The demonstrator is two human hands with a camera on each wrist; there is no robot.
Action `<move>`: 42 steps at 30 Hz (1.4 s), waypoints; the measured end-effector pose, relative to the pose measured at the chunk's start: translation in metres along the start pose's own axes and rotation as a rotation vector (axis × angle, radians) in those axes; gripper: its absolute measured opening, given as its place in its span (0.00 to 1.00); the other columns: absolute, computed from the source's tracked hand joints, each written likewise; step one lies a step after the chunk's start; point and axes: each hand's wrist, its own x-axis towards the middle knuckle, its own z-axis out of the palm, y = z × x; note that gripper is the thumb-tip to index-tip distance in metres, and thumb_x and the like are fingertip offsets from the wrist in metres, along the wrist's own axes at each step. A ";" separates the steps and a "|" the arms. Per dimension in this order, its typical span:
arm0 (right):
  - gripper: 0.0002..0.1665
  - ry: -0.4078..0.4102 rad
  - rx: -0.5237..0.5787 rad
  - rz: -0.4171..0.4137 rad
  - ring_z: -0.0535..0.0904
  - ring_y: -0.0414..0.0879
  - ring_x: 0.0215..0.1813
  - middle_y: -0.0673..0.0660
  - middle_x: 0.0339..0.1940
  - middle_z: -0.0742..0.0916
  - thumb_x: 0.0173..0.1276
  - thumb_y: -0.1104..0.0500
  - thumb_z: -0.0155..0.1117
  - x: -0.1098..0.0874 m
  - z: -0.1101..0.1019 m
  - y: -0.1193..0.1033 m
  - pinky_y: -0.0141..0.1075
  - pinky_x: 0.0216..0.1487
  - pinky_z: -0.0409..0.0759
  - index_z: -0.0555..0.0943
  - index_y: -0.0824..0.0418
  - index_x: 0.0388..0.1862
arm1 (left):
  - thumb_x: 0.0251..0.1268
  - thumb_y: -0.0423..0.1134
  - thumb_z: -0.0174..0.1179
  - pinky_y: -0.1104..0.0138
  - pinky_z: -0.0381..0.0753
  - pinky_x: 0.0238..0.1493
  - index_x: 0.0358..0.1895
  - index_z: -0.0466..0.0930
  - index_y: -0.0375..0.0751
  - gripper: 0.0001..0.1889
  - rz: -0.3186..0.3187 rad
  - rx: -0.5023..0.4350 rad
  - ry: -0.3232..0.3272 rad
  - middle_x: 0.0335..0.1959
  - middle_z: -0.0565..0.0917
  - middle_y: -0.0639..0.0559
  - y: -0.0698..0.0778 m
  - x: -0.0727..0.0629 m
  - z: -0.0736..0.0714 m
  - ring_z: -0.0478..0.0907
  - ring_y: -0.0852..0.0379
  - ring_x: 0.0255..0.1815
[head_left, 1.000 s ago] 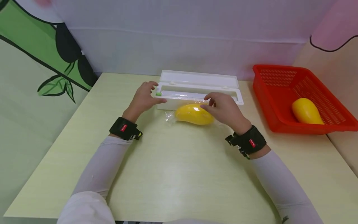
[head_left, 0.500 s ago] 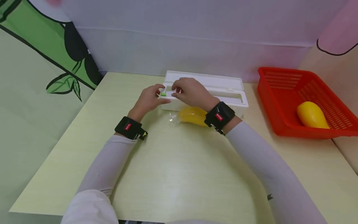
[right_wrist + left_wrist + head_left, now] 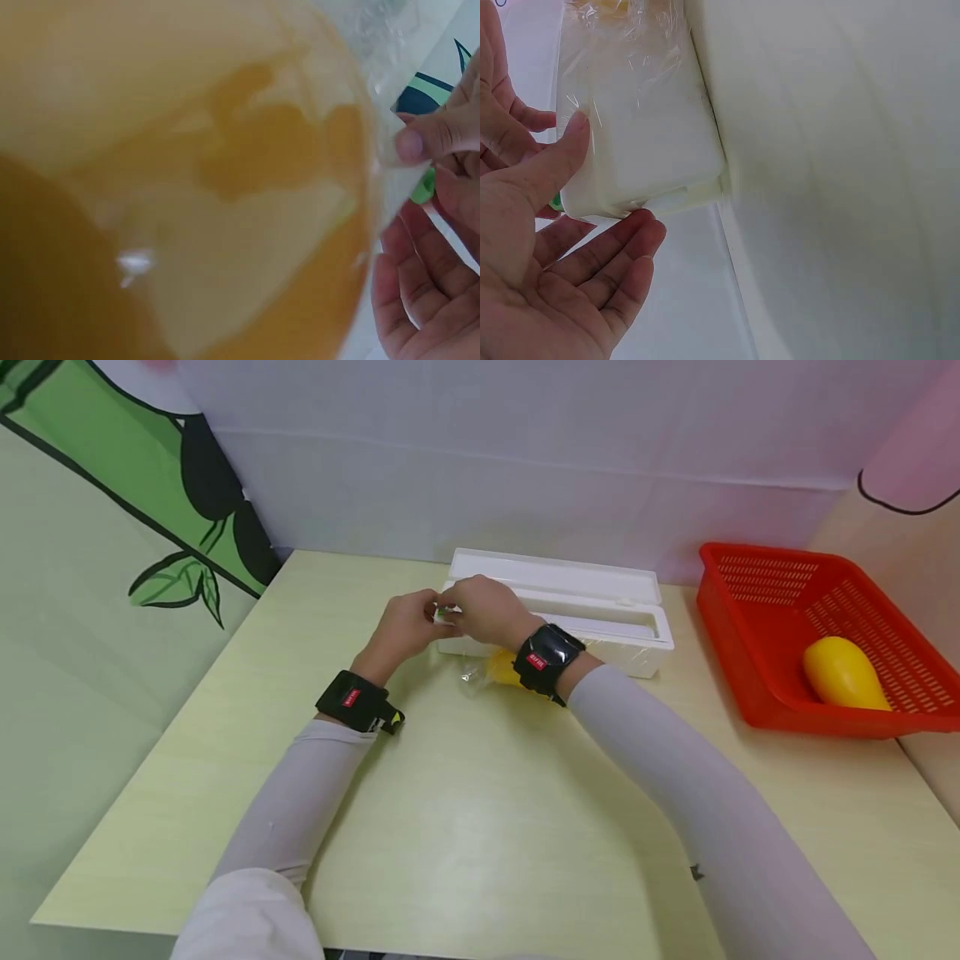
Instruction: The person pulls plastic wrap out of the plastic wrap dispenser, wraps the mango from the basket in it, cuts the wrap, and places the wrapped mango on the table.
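Observation:
A white cling film dispenser box stands at the back of the table, its lid raised. My left hand holds the box's left end, thumb on the front face and fingers around the end, as the left wrist view shows. At that same end my right hand pinches a small green slide cutter, mostly covered by fingers. Under my right wrist lies a yellow mango-like fruit against the box front, partly hidden. Clear film covers it and extends over the box front.
A red plastic basket stands at the right, with another yellow mango-like fruit inside. Behind the box rises a pale cloth-covered wall. The light wood table extends toward me.
My right hand has moved left from above the fruit, along the box, to the green cutter at its left end. My left hand stays at that end. The view has shifted slightly.

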 end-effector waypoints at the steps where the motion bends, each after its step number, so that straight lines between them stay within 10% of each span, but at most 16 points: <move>1: 0.12 0.011 -0.006 0.007 0.81 0.44 0.45 0.49 0.45 0.88 0.73 0.58 0.62 0.000 0.002 0.000 0.38 0.47 0.78 0.87 0.56 0.52 | 0.56 0.49 0.74 0.62 0.65 0.31 0.42 0.80 0.39 0.19 -0.003 0.000 -0.002 0.27 0.75 0.47 0.000 0.001 0.000 0.70 0.48 0.29; 42: 0.04 0.079 0.017 0.053 0.74 0.48 0.37 0.55 0.33 0.80 0.72 0.66 0.59 -0.008 0.016 0.013 0.37 0.41 0.74 0.80 0.62 0.36 | 0.62 0.49 0.70 0.63 0.64 0.30 0.36 0.75 0.39 0.18 0.014 0.100 -0.052 0.22 0.68 0.49 0.004 0.003 0.005 0.69 0.49 0.27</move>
